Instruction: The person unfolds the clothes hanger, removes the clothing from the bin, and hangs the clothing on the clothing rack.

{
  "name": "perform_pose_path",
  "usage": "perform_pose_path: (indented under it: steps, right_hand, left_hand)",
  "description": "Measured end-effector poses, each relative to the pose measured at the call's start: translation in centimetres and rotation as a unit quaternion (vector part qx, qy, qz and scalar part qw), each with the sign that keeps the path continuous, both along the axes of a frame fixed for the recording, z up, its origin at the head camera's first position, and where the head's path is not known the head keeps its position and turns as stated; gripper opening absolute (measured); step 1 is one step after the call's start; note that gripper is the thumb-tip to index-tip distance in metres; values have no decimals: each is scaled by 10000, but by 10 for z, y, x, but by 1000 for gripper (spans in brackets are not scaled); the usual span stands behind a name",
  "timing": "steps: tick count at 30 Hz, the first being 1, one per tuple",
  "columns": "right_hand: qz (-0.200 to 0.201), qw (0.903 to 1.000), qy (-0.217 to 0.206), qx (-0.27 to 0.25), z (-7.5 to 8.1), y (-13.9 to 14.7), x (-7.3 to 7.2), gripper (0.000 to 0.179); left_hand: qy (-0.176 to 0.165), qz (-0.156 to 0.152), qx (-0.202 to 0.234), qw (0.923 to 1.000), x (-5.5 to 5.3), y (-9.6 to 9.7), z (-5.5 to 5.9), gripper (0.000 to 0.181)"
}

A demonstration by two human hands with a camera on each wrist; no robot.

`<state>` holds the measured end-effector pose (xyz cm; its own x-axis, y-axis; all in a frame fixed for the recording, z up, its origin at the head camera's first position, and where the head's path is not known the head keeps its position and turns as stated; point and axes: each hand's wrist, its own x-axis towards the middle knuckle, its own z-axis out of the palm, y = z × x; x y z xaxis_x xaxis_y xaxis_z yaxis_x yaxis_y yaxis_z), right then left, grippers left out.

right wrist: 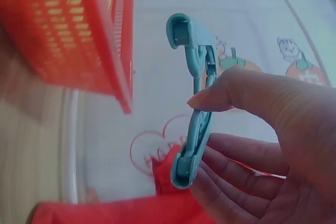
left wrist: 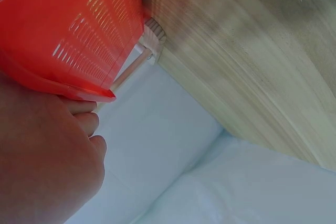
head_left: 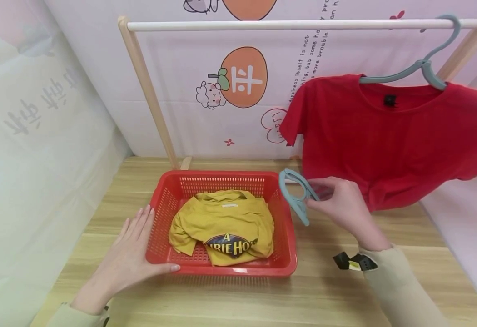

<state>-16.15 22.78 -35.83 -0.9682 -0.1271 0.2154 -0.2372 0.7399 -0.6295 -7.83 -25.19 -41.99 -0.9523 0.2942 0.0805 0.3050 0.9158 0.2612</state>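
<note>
My right hand (head_left: 342,204) pinches a folded blue-grey clothes hanger (right wrist: 194,124) between thumb and fingers, just right of the red plastic basket (head_left: 238,271). Inside that basket lies a crumpled yellow T-shirt (head_left: 226,222) with dark lettering on its front. At the basket's left side rests my left hand (head_left: 130,254), its fingers straight along the rim and its thumb reaching over the near corner. The left wrist view shows the left fingers (left wrist: 86,121) right at the basket's rim.
A rack with a white rail (head_left: 263,25) and wooden legs stands behind the basket. From its right end hangs a red T-shirt (head_left: 385,131) on a blue-grey hanger (head_left: 426,59), close behind my right hand. Everything stands on a wood-grain table (head_left: 206,304) by a printed wall covering.
</note>
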Motion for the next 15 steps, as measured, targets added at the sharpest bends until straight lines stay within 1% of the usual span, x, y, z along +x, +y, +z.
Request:
perform_pose_path:
  steps: [4,10,13,15]
  right_hand:
    - [101,9999,-39,-76,1,-14,-5,43]
    - [216,9996,-136,-106,1,-30,-9,39]
    - [261,9995,-144,-130,1,-35,-9,39]
    - [287,9995,-98,-131,2,-37,-9,38]
  left_hand:
    - [1,-12,-5,10000,0,0,0,136]
    - [27,-37,-7,10000,0,-1,1,136]
    - [123,-87,-17,9999,-1,0,2,135]
    - [234,-138,5,9996,-4,3,5,134]
